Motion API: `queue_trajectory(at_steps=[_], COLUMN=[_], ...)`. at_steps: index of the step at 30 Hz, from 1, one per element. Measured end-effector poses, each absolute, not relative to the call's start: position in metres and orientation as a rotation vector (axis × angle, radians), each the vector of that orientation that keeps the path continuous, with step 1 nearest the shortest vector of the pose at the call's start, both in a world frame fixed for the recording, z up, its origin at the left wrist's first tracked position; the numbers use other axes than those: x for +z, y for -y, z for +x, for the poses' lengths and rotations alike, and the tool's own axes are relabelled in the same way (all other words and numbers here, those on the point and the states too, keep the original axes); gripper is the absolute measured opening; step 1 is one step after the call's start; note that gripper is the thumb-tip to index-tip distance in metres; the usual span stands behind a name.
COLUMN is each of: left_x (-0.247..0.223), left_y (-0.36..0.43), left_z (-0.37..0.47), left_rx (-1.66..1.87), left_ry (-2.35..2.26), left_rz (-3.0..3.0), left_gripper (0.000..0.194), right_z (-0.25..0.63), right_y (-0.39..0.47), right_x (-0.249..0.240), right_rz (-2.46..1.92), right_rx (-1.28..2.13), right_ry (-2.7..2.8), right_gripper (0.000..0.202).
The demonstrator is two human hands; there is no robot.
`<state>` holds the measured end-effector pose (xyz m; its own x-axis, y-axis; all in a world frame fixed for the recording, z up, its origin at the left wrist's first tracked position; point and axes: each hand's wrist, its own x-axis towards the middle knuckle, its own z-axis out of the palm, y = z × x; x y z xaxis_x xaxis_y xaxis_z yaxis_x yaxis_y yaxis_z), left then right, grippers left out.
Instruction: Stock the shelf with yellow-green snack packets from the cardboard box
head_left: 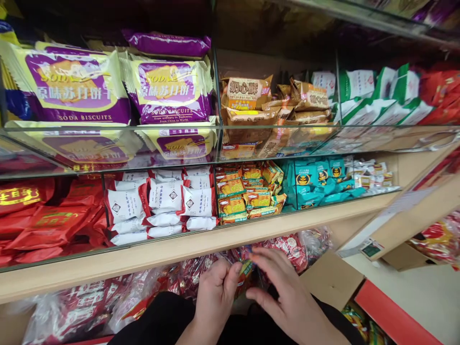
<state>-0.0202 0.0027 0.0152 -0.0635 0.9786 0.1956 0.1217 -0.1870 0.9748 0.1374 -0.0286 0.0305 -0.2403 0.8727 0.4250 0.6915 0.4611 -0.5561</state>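
My left hand [217,292] is closed, thumb and curled fingers pressed together at the edge of a small green, yellow and blue snack packet [246,270]. Most of that packet is hidden behind my hands. Just right of it, my right hand [283,292] has its thumb and fingers apart. Its fingertips come close to the packet's top, and I cannot tell whether they touch it. Above my hands, the lower shelf bears similar yellow-and-green packets [247,194], with white packets with red ends [161,201] to their left and teal packets [319,179] to their right.
Large purple soda biscuit packs [75,88] and brown packets [247,93] fill the upper shelf behind a glass front [280,139]. Bags of red-wrapped snacks [89,302] lie beneath the wooden shelf edge [172,249]. An open cardboard box [330,280] stands at lower right.
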Motion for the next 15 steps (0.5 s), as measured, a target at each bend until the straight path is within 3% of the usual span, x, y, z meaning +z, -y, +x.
queue_trajectory(at_steps=[10,15], left_x=[0.025,0.031], left_y=[0.001,0.002], left_z=[-0.031,-0.036], left_rx=[1.513,1.528], left_ry=[-1.072,-1.159], left_rz=[1.462,1.128], left_gripper=[0.028,0.025], right_z=[0.119,0.147], right_y=[0.013,-0.022], right_x=[0.097,0.122], right_rz=[-1.244,-1.203], right_rx=[0.379,0.012], right_ry=[2.520,2.269], right_gripper=[0.009,0.014])
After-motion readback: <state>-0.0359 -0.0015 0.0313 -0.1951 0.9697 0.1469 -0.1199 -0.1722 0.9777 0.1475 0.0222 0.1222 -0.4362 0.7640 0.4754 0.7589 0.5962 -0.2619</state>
